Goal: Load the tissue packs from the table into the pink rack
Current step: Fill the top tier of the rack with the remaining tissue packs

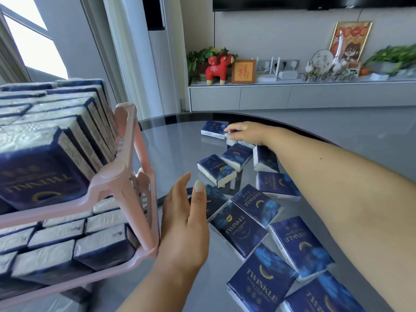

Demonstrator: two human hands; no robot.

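Observation:
Several dark blue "TWINKLE" tissue packs lie scattered on the round glass table. The pink rack stands at the left, both its tiers packed with tissue packs. My right hand reaches far across the table, its fingertips touching the farthest tissue pack and a pack under the palm; whether it grips one is unclear. My left hand hovers beside the rack's lower tier, fingers spread, holding nothing.
The table's dark curved rim runs behind the packs. Beyond it stands a low white cabinet with a red toy horse, plants and frames. A window is at the upper left.

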